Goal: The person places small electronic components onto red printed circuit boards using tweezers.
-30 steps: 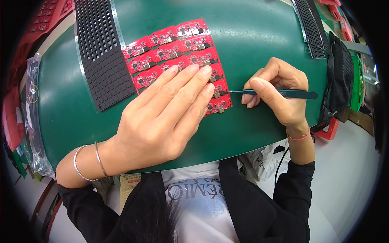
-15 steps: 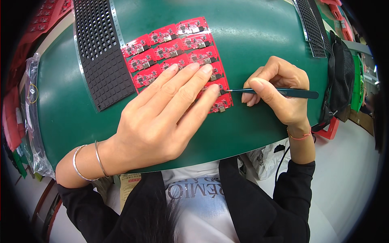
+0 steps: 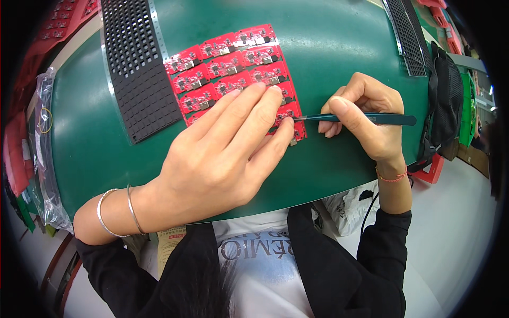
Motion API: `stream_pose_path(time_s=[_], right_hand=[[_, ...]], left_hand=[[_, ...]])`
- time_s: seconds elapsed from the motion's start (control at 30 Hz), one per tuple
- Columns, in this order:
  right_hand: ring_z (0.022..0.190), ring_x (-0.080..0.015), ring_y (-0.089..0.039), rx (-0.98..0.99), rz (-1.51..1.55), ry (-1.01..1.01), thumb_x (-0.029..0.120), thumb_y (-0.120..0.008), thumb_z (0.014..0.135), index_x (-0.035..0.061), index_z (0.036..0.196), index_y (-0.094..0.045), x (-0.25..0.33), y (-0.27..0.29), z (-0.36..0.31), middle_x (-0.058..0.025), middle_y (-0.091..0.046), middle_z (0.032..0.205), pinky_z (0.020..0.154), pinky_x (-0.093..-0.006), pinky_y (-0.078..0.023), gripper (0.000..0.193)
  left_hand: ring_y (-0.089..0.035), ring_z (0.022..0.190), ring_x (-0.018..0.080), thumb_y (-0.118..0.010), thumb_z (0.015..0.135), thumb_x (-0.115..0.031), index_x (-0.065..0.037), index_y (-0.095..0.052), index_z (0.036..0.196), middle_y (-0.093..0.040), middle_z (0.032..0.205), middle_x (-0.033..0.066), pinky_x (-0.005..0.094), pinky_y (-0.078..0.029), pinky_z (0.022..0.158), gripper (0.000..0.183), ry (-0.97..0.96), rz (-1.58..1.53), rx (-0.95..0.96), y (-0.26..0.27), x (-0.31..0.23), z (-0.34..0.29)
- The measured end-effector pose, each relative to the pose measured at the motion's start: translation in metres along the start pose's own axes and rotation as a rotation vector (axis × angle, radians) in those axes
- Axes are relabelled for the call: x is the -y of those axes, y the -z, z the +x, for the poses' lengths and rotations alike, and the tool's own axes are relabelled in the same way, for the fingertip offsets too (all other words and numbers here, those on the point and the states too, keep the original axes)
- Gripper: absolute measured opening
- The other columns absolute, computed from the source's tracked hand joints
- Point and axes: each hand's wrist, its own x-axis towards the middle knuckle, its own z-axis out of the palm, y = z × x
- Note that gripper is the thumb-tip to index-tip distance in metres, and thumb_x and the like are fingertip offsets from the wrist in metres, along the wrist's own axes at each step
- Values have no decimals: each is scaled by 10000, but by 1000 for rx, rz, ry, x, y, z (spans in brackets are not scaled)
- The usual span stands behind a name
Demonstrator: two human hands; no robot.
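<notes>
A panel of red circuit boards (image 3: 225, 64), joined in rows, lies on the green tabletop (image 3: 339, 164). My left hand (image 3: 214, 156) rests flat over its nearer part with fingers stretched out, hiding several boards. The left index fingertip is at the tweezers' tip, over a board by the panel's right edge. Between thumb and fingers, my right hand (image 3: 371, 119) grips dark tweezers (image 3: 395, 120), their points reaching left onto that board. Whether the points hold anything cannot be made out. Left of the panel is a sheet of small black pads (image 3: 147, 100), its far part full of square holes.
Another black perforated sheet (image 3: 405, 40) lies at the far right, beside a black mesh bag (image 3: 446, 98) at the table's edge. Clear plastic packaging (image 3: 46, 159) hangs along the left edge. More red boards (image 3: 55, 24) are at the far left.
My left hand has shifted slightly right, and its index fingertip is now at the tweezers' points. The red panel and black sheet appear a little further right. My right hand has barely moved.
</notes>
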Motion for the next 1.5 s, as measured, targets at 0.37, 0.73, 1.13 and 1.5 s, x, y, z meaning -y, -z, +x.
stream_pose_path(time_s=[0.37, 0.73, 1.13, 1.5], right_hand=[[725, -200, -755, 82, -52, 233, 190, -625, 1044, -10, 869, -604, 49, -45, 80, -121, -702, 778, 632, -281, -596, 267], [618, -107, -688, 135, 153, 126, 209, -744, 952, -7, 730, -641, 43, -154, 153, -81, -703, 669, 543, -249, -535, 326], [651, -109, -713, 159, 92, 86, 204, -734, 972, -1, 786, -640, 39, -158, 158, -88, -727, 712, 568, -233, -548, 292], [633, -108, -707, 131, -19, 99, 175, -743, 952, -12, 797, -647, 45, -167, 157, -93, -723, 691, 552, -233, -542, 261]], left_hand=[[-723, 946, 339, -801, 762, -18, 51, -715, 964, -705, 1028, 151, 402, -612, 821, 230, 158, 175, -81, 62, 68, -46], [-694, 1057, 319, -752, 726, -55, 124, -699, 990, -668, 1098, 196, 373, -598, 887, 324, 162, 175, -119, 51, 73, -74], [-697, 1014, 311, -727, 722, -30, 127, -701, 952, -671, 1062, 198, 376, -608, 883, 280, 159, 110, -193, 46, 78, -81], [-696, 1002, 300, -733, 740, -28, 125, -689, 880, -675, 1041, 192, 355, -612, 852, 212, 123, 160, -231, 41, 78, -82]])
